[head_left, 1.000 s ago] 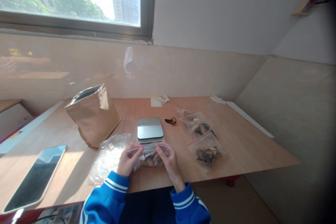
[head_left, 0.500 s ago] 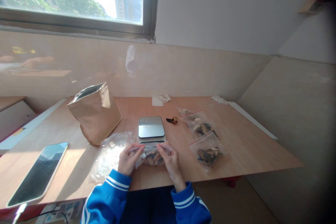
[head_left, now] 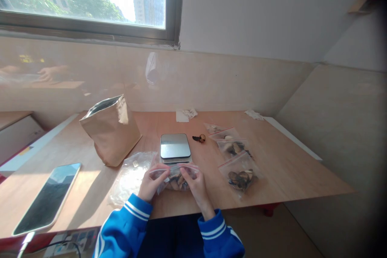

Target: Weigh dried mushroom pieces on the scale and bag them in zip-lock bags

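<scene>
Okay, worktop (head_left: 290,169) first. Left of the scale (head_left: 175,146): open brown paper bag (head_left: 111,135), phone (head_left: 46,199) farther left, clear plastic (head_left: 130,179) nearer. Right of the scale: filled zip bags (head_left: 240,175). In front of the scale: held zip bag (head_left: 176,184), brown pieces inside; can't tell if sealed. Left hand (head_left: 149,185) and right hand (head_left: 198,187) pinch its top edge between thumb and fingers; the left pinch has shifted slightly nearer the right, so less edge between them, handling apparently confined there. Loose dark piece (head_left: 199,138) just right of the scale.
</scene>
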A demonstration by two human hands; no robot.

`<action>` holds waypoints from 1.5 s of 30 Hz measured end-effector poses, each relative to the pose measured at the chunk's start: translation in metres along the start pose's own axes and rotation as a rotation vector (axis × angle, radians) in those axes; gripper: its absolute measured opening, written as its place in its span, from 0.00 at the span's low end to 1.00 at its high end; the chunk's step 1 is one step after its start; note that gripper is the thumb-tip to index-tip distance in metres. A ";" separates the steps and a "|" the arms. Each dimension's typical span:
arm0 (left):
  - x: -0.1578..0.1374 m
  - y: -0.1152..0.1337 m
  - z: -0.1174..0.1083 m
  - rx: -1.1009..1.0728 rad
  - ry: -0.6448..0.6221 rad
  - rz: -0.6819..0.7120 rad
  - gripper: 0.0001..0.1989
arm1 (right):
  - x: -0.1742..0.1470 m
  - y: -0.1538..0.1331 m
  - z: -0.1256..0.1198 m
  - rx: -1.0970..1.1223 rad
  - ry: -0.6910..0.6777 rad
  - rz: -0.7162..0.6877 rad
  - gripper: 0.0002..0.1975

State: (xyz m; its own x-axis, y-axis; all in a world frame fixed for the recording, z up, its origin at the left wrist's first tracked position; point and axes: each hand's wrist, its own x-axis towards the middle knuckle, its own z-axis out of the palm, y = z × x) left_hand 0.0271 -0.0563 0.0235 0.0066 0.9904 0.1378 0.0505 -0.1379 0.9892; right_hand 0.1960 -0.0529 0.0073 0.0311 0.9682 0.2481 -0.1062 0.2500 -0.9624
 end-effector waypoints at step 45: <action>-0.005 -0.001 0.008 0.162 0.018 0.094 0.11 | -0.003 0.000 0.006 -0.075 0.014 -0.074 0.03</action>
State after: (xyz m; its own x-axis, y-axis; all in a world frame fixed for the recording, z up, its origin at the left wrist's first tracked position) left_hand 0.0351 -0.0609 0.0215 0.0012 0.9727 0.2319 0.2108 -0.2270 0.9508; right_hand 0.1901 -0.0560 0.0066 0.0503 0.9470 0.3174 -0.0285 0.3190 -0.9473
